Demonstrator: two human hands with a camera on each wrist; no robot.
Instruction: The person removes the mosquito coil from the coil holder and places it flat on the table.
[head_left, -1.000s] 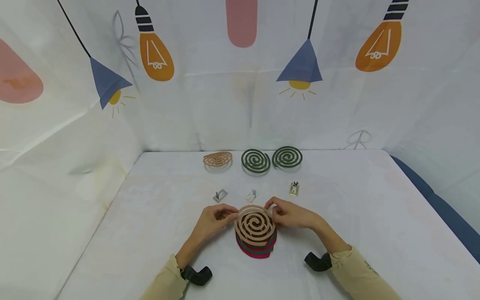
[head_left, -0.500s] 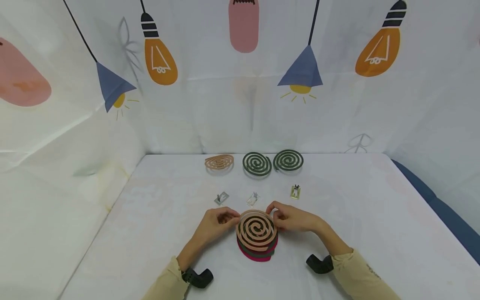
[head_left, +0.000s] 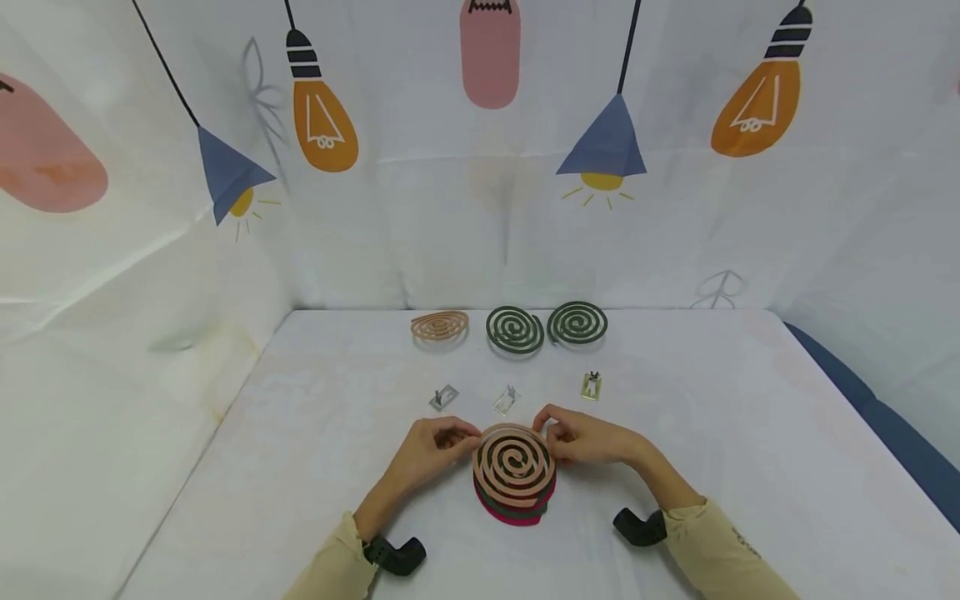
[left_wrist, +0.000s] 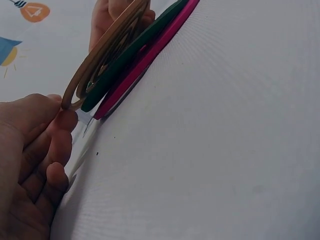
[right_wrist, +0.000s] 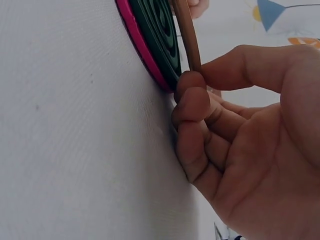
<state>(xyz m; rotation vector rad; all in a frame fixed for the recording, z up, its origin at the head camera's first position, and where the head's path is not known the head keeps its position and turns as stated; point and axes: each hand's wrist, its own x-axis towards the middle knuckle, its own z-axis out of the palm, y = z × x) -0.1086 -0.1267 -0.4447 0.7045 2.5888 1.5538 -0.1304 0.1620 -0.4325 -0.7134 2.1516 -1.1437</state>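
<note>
Both hands hold a tan mosquito coil (head_left: 506, 501) by opposite edges. The left hand (head_left: 426, 452) pinches its left rim between thumb and fingers; the right hand (head_left: 591, 437) pinches the right rim likewise. In both wrist views a gap shows between the tan coil and a green coil (left_wrist: 117, 65) directly below it. A magenta coil (left_wrist: 146, 62) lies against the green one at the bottom. The head view shows red and green edges of the stack peeking out below the tan coil, but how many layers it has is hidden.
Behind the hands lie small metal coil stands: a silver one (head_left: 444, 397), a pale one (head_left: 507, 400) and a gold one (head_left: 592, 386). Farther back are another tan coil (head_left: 439, 326) and two green coils, a left one (head_left: 514, 330) and a right one (head_left: 577, 323). A white sheet wall stands behind the table.
The head view has tilted slightly, so everything sits a little lower in it. Both hands keep their hold on the tan coil, which shows hardly any movement over the stack.
</note>
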